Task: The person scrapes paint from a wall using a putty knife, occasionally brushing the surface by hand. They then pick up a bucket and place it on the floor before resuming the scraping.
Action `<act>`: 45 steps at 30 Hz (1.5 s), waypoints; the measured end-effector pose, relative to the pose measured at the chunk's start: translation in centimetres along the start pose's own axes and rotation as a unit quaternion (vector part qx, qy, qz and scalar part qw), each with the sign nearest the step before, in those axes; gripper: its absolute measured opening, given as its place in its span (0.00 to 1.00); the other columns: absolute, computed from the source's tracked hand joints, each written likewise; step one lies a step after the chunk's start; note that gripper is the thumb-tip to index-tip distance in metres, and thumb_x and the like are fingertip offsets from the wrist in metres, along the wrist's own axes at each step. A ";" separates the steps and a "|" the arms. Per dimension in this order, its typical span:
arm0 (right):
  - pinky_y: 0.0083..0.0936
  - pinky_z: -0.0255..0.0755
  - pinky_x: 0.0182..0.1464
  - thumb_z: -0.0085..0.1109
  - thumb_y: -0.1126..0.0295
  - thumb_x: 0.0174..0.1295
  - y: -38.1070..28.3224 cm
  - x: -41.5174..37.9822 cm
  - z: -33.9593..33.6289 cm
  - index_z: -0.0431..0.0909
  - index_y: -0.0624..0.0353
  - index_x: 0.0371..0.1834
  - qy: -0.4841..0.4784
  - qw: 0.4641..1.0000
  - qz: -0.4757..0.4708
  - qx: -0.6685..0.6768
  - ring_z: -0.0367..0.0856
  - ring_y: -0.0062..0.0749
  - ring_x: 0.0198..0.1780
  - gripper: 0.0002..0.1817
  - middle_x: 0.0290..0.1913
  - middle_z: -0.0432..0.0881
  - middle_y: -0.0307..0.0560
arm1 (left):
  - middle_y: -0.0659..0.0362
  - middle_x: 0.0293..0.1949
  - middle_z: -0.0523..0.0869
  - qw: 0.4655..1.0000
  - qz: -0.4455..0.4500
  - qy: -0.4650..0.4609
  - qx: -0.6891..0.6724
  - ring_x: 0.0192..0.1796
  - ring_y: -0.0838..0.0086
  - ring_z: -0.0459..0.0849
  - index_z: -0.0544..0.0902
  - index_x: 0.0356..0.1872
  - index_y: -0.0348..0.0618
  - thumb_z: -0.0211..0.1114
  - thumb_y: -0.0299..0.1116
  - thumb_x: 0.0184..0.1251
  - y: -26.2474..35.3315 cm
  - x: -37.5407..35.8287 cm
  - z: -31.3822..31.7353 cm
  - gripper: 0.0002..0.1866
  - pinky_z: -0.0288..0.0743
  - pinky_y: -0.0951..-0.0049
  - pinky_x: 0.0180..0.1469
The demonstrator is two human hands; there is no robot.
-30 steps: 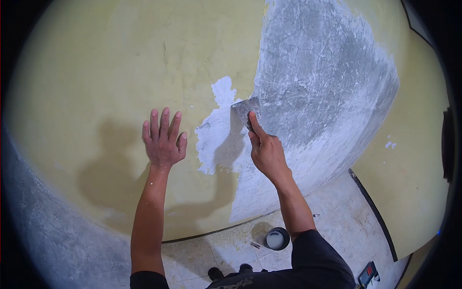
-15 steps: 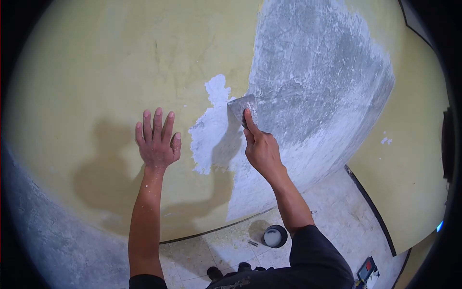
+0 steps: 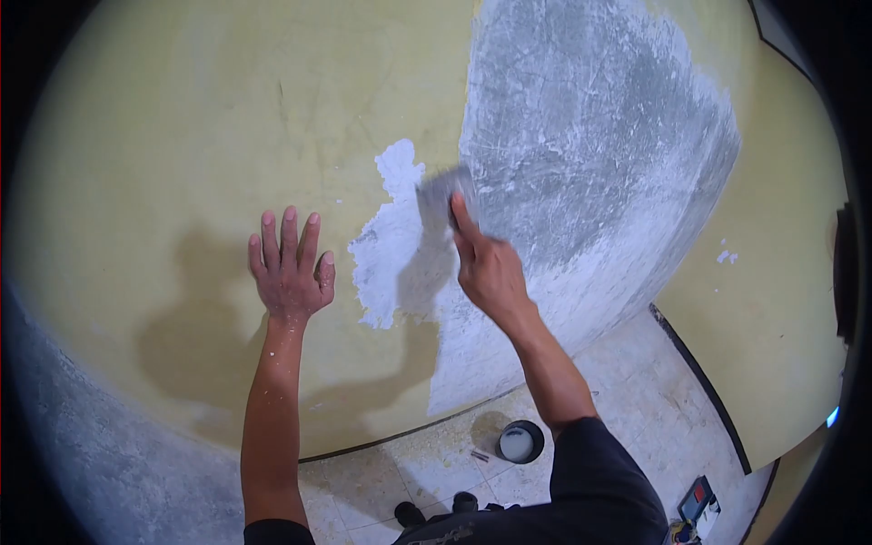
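My right hand (image 3: 490, 272) grips a scraper (image 3: 441, 191), index finger stretched along its blade. The blade is slightly blurred and lies against the wall at the edge between yellow paint and bare plaster. Flat on the yellow painted wall (image 3: 182, 118), my left hand (image 3: 289, 272) rests with its fingers spread, white specks on its wrist and forearm. Between the hands is a white patch (image 3: 377, 263) with a ragged paint edge. A large grey and white scraped area (image 3: 581, 136) spreads to the right of the scraper.
On the tiled floor below stands a dark bucket (image 3: 520, 442) with whitish liquid. Small sticks (image 3: 480, 456) lie beside it. An open case with red and grey parts (image 3: 698, 500) is at lower right. A dark baseboard (image 3: 699, 391) edges the right wall.
The scraper and my right hand have shifted slightly up and left on the wall. My left hand stays flat in place; the whole view has shifted a little.
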State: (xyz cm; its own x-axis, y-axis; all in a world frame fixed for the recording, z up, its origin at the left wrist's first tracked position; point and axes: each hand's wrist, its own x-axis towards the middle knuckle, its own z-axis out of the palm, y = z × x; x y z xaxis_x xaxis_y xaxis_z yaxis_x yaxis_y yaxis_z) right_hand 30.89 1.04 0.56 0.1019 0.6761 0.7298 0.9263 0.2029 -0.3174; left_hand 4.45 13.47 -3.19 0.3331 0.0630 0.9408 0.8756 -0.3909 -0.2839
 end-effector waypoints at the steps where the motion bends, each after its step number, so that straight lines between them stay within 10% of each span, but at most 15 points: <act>1: 0.52 0.70 0.28 0.54 0.70 0.69 -0.7 0.4 -0.4 0.59 0.41 0.77 -0.001 1.000 0.005 0.001 0.79 0.62 0.24 0.32 0.22 0.79 0.61 | 0.49 0.74 0.67 1.000 0.003 -0.003 -0.002 0.76 0.47 0.60 0.70 0.72 0.49 0.50 0.46 0.72 0.1 0.1 0.0 0.29 0.43 0.47 0.75; 45: 0.53 0.70 0.27 0.52 0.71 0.69 -1.9 0.1 0.5 0.57 0.48 0.78 0.017 0.999 0.019 0.037 0.78 0.63 0.23 0.33 0.20 0.78 0.63 | 0.51 0.74 0.66 1.000 -0.003 -0.004 -0.007 0.76 0.48 0.61 0.70 0.72 0.50 0.50 0.45 0.71 0.0 0.0 -0.3 0.29 0.44 0.47 0.74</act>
State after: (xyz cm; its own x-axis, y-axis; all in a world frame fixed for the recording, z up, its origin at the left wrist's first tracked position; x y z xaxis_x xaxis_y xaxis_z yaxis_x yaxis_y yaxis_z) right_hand 28.92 1.06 0.89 0.1506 0.6602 0.7358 0.8926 0.2291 -0.3883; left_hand 4.30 13.22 -3.16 0.3310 0.0725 0.9408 0.8722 -0.4039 -0.2757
